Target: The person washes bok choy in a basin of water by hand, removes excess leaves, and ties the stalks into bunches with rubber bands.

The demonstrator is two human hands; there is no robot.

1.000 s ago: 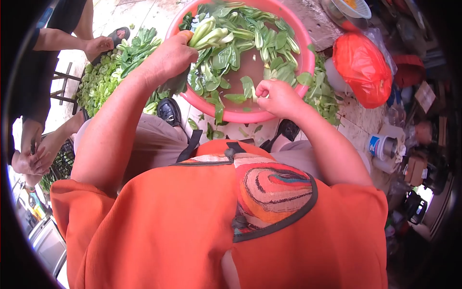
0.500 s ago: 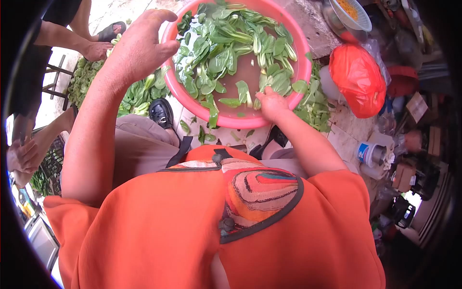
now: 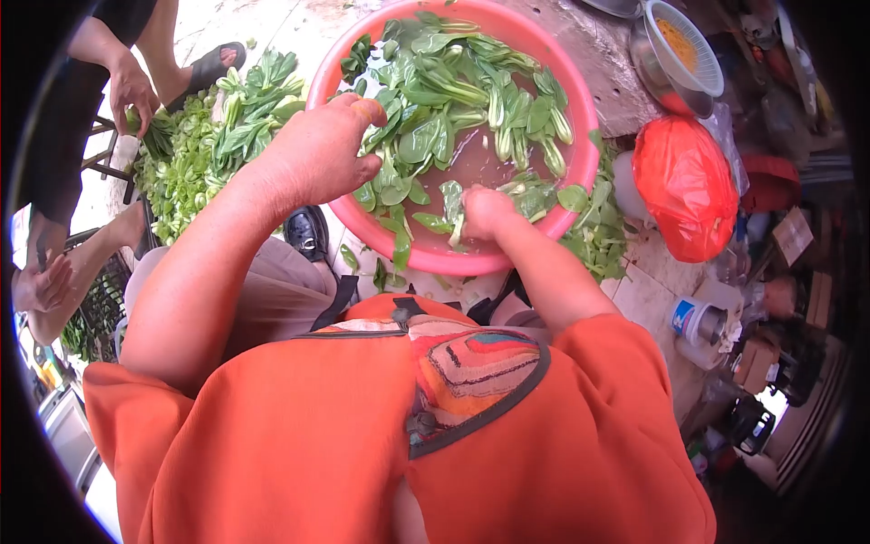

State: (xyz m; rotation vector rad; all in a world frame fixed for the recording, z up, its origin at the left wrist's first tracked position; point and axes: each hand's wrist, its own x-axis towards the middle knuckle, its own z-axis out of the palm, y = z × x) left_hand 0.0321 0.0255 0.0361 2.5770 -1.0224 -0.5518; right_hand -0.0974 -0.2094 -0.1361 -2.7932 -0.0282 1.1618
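A large pink plastic tub [image 3: 591, 109] holds water and a heap of wet bok choy [image 3: 444, 91]. My left hand [image 3: 331, 150] hovers over the tub's left rim with thumb and fingers apart, holding nothing. Lower in the tub, my right hand [image 3: 489, 214] is at the water with its fingers curled in. A small loose bok choy leaf [image 3: 453, 207] is right beside its fingertips, and more bok choy [image 3: 532, 193] floats just to its right. Whatever the curled fingers hold, if anything, is hidden.
Piles of greens [image 3: 186, 150] lie on the floor left of the tub, and more greens [image 3: 598, 231] lie to its right. Another person's hand [image 3: 133, 91] holds greens at upper left. A red plastic bag [image 3: 685, 186] and a white colander [image 3: 698, 45] stand at right.
My left hand has come down and right, nearer the tub. My right hand has let go of the bok choy at right and moved left to the small leaf. The other person's hand has shifted.
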